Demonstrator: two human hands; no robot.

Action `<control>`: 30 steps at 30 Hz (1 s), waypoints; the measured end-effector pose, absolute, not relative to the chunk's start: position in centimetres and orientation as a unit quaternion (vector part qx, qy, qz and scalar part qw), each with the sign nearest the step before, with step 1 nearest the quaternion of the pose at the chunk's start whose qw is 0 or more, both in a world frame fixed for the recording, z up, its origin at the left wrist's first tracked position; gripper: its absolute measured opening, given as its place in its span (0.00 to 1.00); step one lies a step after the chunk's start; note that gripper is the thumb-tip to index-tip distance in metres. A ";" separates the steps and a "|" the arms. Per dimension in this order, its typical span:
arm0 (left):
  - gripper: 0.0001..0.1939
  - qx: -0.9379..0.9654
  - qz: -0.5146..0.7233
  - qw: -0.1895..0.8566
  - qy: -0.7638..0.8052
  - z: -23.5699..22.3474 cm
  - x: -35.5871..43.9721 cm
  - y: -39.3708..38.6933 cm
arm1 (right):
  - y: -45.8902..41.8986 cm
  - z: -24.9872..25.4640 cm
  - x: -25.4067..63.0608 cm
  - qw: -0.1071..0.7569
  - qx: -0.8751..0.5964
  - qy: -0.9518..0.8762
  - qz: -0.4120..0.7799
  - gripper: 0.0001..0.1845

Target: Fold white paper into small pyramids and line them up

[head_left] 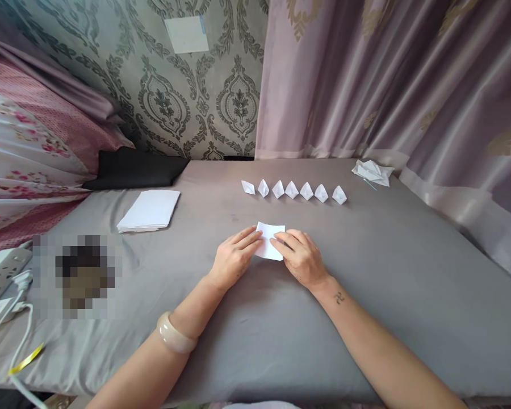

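Observation:
A small white sheet of paper (pixel 269 251) is between my hands, just above or on the grey cloth. My left hand (pixel 237 254) grips its left edge, fingers over the top face. At its right side my right hand (pixel 301 257) holds the paper too, with fingertips on the face. Both thumbs are mostly hidden. Beyond the paper stands a row of several small folded white paper shapes (pixel 291 190), pointed at the top. To the left lies a stack of white paper sheets (pixel 150 210).
The surface is covered by a grey cloth (pixel 409 272). Crumpled white paper (pixel 372 172) lies at the back right by the curtain (pixel 323 85). A black folded item (pixel 136 168) is at the back left. White power strips (pixel 2 275) with cords and a yellow strip (pixel 27 359) are at left.

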State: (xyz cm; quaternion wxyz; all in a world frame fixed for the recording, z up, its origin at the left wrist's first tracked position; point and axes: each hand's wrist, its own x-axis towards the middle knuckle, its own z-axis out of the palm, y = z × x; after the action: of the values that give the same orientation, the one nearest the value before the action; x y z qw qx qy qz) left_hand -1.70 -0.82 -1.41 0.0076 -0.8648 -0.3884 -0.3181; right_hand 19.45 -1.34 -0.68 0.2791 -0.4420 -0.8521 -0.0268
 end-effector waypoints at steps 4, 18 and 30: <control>0.18 -0.891 -0.258 0.006 -0.373 -2.3 -1.6 -0.3 | -0.9 -1.4 19.5 0.237 -0.428 -0.872 -0.005 0.22; 0.19 -0.894 -0.163 -0.055 -0.413 -2.1 -1.5 -0.5 | -1.5 -2.1 20.5 0.214 -0.413 -0.882 0.083 0.31; 0.08 -0.777 -0.281 -0.173 -0.535 -2.5 -1.1 -1.3 | -2.3 -0.7 20.1 0.226 -0.480 -0.832 0.164 0.10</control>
State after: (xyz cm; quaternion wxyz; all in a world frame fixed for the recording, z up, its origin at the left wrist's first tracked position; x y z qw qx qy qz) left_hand -1.05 -1.32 -2.54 -0.1727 -0.7774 -0.5355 -0.2812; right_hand 20.08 -2.30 -0.74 0.2263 -0.4797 -0.8317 0.1639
